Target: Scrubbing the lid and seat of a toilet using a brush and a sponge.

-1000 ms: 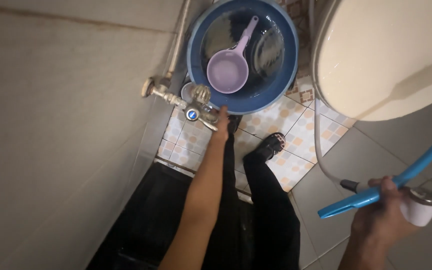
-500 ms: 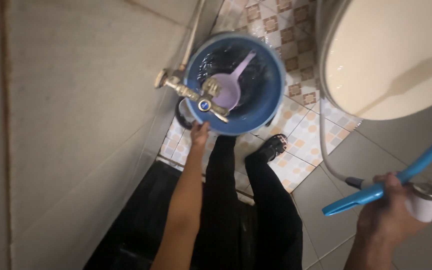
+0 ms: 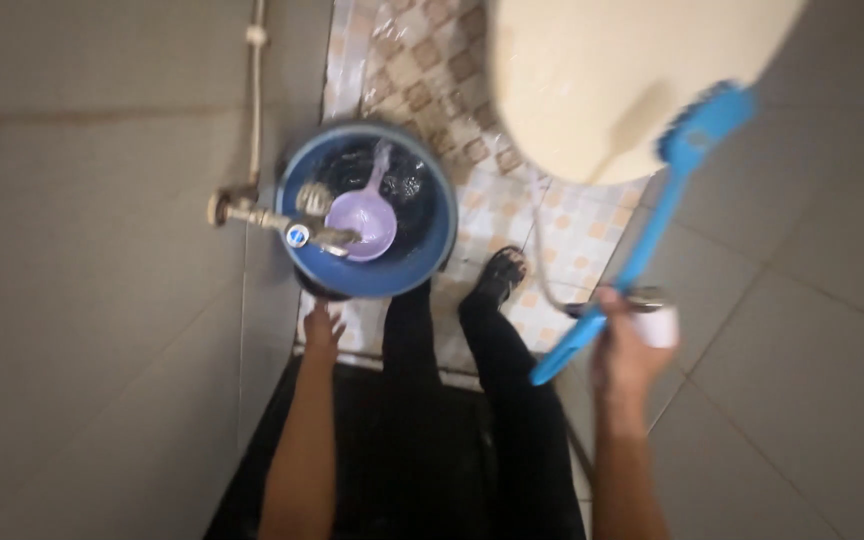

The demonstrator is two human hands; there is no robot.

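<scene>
My right hand (image 3: pixel 624 352) grips a blue long-handled brush (image 3: pixel 652 225) together with a white spray nozzle (image 3: pixel 658 324) on a hose. The brush head reaches up over the cream toilet lid (image 3: pixel 592 80). My left hand (image 3: pixel 322 328) hangs free with fingers apart, just below a blue bucket (image 3: pixel 432 215) of water. A purple dipper (image 3: pixel 364 218) floats in the bucket. A metal wall tap (image 3: pixel 277 220) juts out over the bucket's left rim.
A grey tiled wall fills the left side, with a thin pipe (image 3: pixel 255 100) running up from the tap. The floor has patterned tiles (image 3: pixel 422 60) and larger grey tiles (image 3: pixel 812 380) on the right. My dark-clothed legs and sandalled foot (image 3: pixel 497 275) stand below the bucket.
My left hand has come off the tap and dropped back below the bucket. The view has pulled back and swung right, so the brush head now shows over the toilet lid.
</scene>
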